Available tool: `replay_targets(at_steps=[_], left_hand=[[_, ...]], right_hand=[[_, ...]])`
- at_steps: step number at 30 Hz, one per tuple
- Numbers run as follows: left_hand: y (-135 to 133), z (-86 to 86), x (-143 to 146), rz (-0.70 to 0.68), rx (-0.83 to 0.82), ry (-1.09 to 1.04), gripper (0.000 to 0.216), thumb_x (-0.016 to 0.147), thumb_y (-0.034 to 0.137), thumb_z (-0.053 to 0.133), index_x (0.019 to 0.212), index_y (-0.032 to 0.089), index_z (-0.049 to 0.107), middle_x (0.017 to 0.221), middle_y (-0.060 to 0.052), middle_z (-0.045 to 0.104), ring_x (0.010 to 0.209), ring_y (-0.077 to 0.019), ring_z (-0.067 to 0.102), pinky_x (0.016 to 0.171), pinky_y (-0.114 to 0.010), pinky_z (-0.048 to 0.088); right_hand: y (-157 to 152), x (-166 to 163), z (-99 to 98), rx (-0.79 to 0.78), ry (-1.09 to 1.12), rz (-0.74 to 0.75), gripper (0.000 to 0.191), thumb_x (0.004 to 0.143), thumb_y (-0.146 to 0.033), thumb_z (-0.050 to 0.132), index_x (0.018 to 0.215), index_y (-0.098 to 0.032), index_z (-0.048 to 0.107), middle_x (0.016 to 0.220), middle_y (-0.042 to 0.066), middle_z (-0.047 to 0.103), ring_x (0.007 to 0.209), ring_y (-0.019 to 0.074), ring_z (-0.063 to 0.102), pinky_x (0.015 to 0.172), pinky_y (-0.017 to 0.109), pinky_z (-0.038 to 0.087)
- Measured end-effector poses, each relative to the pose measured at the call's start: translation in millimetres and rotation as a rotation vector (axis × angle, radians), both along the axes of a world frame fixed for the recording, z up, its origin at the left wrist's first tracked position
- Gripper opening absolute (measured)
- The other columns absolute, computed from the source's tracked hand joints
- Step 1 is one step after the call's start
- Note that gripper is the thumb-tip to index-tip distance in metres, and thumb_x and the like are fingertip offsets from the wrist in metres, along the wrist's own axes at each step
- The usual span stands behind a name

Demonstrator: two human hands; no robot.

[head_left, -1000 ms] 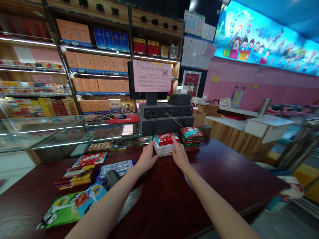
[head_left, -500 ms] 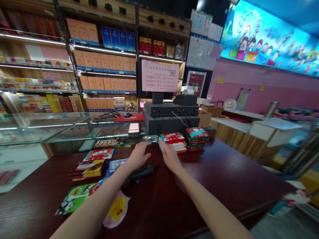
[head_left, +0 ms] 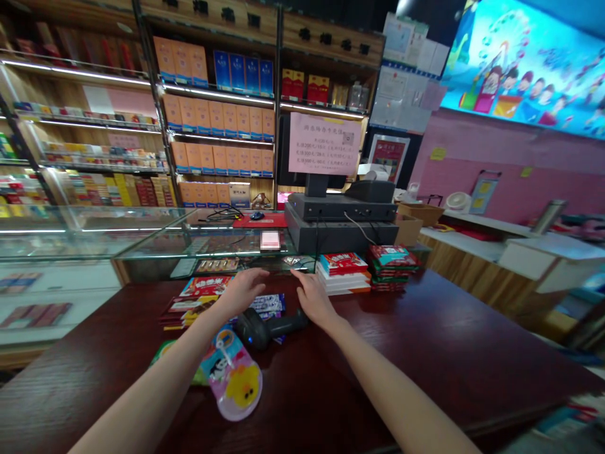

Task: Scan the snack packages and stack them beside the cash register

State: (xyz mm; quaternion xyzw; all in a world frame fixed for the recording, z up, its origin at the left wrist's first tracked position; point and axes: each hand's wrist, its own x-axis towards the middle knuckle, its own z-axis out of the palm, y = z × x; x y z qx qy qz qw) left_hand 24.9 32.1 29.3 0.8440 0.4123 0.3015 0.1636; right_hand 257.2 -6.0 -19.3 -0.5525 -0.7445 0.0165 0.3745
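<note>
My left hand (head_left: 244,291) hovers open above the counter, nearest to a red snack pack (head_left: 207,285) lying on a pile of yellow and maroon packs (head_left: 193,310). Blue-and-white snack packs (head_left: 269,302) lie just right of its fingers. My right hand (head_left: 314,297) is open too, fingers stretched forward, holding nothing. It is left of a stack of red-and-white packs (head_left: 344,263). A black barcode scanner (head_left: 259,329) lies between my forearms. Below it are a pouch with a yellow chick (head_left: 242,386) and a green pack (head_left: 200,377) partly hidden by my left forearm.
Beside the white stack rises a pile of red and green packs (head_left: 390,268). A dark cash register (head_left: 340,227) with a pink-signed screen (head_left: 324,144) stands behind on the glass case (head_left: 155,243). Boxed goods fill the shelves (head_left: 217,129). The dark wooden counter (head_left: 401,353) spreads right.
The view has turned left, so the scene sits further right. My left hand has shifted left toward the red snack pack, and my right hand is further from the red-and-white stack.
</note>
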Motion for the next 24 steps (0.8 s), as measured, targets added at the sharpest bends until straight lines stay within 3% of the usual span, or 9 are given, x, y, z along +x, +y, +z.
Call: replay_targets(at_steps=[15,24], left_hand=[[8,-6.0,-72,0.262,-0.068,0.009,0.040,0.083,0.027,0.053,0.119,0.024,0.069,0.124,-0.004,0.072,0.119,-0.0242,0.064,0.107,-0.037,0.045],[18,-18.7,-116,0.442,-0.125,0.134,0.043,0.089,0.035,0.048,0.128,0.025,0.064,0.117,-0.005,0.074,0.110,-0.0234,0.068,0.094,-0.032,0.050]], right_hand=[[20,-46,0.1,-0.059,-0.016,0.121,0.056,0.089,-0.006,0.044,0.142,-0.021,0.054,0.134,0.008,0.065,0.123,0.0226,0.054,0.107,0.041,0.045],[39,-79,-1.6,-0.127,-0.032,0.205,0.055,0.089,-0.007,0.046,0.140,-0.022,0.056,0.133,0.007,0.066,0.123,0.0216,0.056,0.107,0.040,0.044]])
